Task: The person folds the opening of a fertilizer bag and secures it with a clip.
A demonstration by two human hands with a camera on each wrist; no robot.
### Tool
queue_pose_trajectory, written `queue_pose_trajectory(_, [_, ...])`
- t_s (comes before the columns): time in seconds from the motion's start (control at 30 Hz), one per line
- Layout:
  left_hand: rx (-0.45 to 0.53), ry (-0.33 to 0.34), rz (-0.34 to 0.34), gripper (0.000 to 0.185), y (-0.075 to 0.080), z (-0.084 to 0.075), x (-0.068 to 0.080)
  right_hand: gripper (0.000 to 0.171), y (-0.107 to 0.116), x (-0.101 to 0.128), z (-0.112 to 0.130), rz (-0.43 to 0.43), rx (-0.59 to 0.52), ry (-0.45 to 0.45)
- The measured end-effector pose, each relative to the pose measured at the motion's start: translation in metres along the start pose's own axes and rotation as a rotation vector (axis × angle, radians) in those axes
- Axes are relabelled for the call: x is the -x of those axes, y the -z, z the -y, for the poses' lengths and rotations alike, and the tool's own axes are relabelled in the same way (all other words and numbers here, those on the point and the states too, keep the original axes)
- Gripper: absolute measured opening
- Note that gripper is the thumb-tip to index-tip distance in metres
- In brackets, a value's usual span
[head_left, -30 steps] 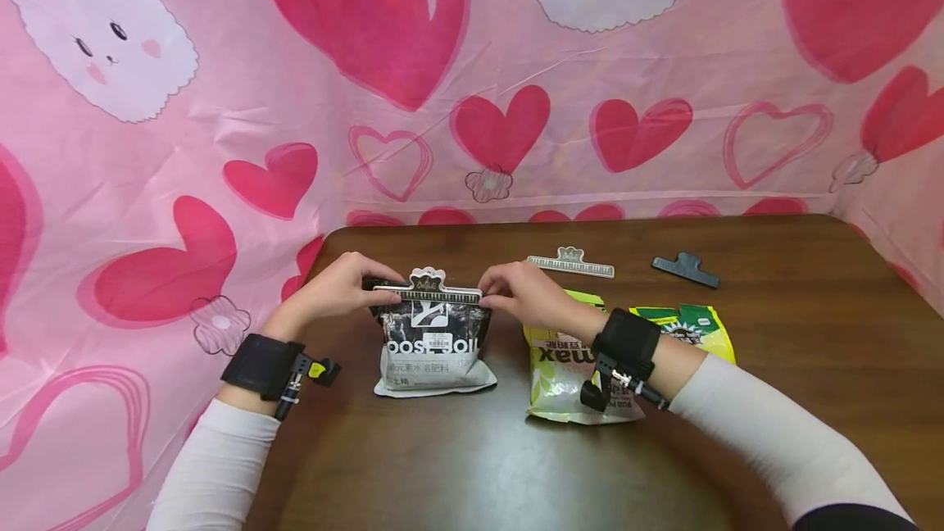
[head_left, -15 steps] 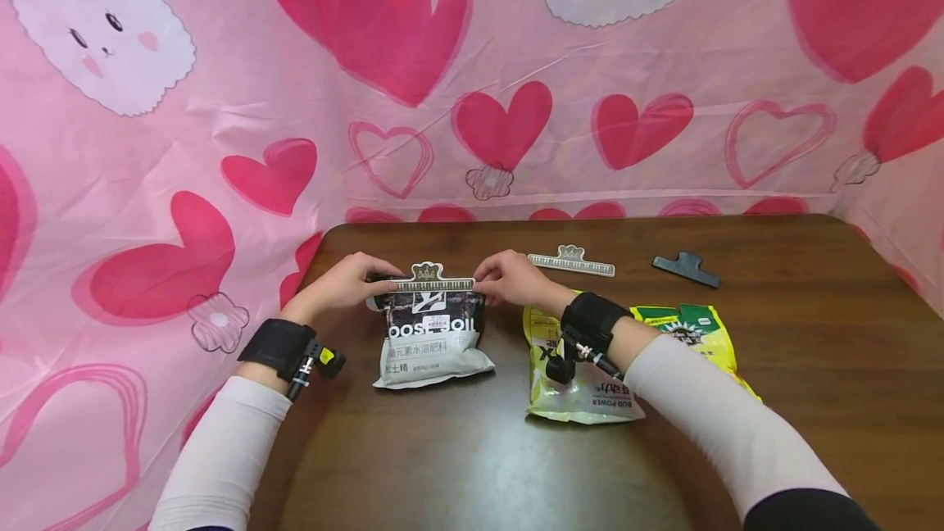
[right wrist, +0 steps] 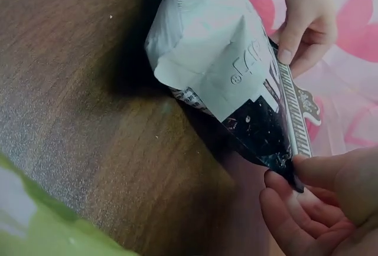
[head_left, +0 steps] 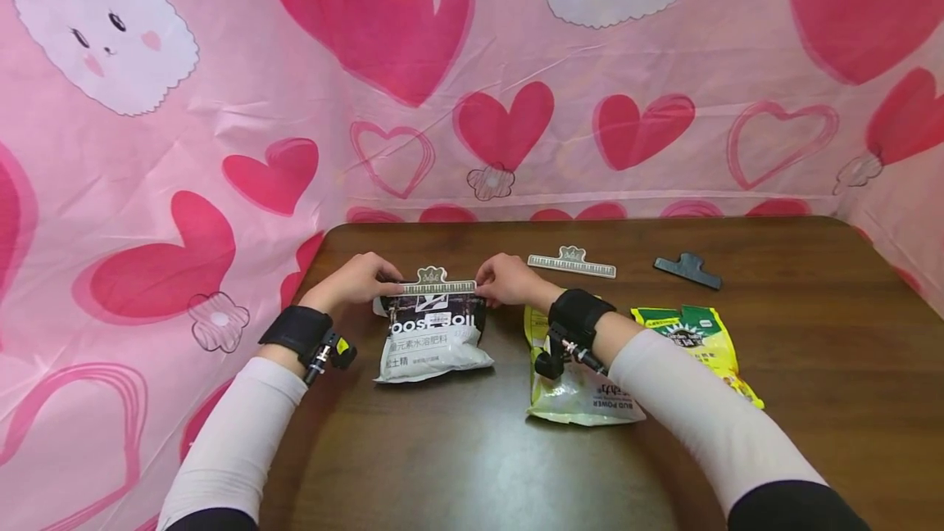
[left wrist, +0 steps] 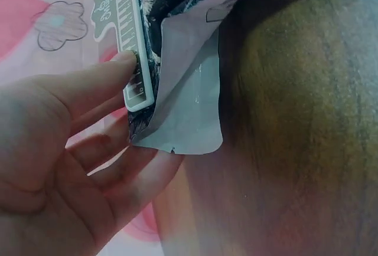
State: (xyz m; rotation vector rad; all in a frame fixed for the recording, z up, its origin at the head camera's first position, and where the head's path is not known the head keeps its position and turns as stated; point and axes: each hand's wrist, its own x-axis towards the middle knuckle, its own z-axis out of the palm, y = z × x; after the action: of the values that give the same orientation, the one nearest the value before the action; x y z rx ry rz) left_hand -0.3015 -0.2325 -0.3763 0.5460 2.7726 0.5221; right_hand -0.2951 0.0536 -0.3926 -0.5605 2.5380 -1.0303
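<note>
A black-and-white soil fertilizer bag (head_left: 431,347) stands on the table, its folded top held in a white bag clip (head_left: 438,288) with a piano-key pattern. With its thumb on the clip's left end and fingers behind, my left hand (head_left: 359,279) pinches clip and bag together. At the other end, my right hand (head_left: 509,279) pinches the clip's tip and the bag's black corner (right wrist: 293,180) between thumb and fingers. In the left wrist view, a pale side flap (left wrist: 189,114) of the bag hangs beside my fingers. The back of the clip is hidden.
Beneath my right forearm lies a yellow-green bag (head_left: 583,400), partly covered. A green-and-yellow bag (head_left: 693,342) is to its right. Farther back lie another white piano-pattern clip (head_left: 571,262) and a dark clip (head_left: 689,270). Pink heart-printed cloth (head_left: 413,154) borders the wooden table (head_left: 472,465).
The clipped bag has shifted slightly away from me, its lower edge now higher in view. Both hands stay at the clip's ends; my right forearm has swung left, uncovering more of the green-and-yellow bag.
</note>
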Motion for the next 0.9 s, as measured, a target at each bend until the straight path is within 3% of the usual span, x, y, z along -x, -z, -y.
queue_pose_trajectory(0.2, [-0.058,-0.023,-0.002,0.023,-0.003,-0.004,-0.004,0.014,-0.001,0.0,0.001,0.014,0.151,0.025])
queue_pose_trajectory(0.53, [-0.081,0.032,0.06,0.026,-0.004,-0.009,-0.007,0.015,-0.003,-0.002,0.0,-0.012,0.318,0.082])
queue_pose_trajectory(0.9, [-0.122,0.071,0.08,0.027,-0.002,-0.018,-0.005,0.017,-0.003,-0.001,0.004,0.006,0.381,0.11])
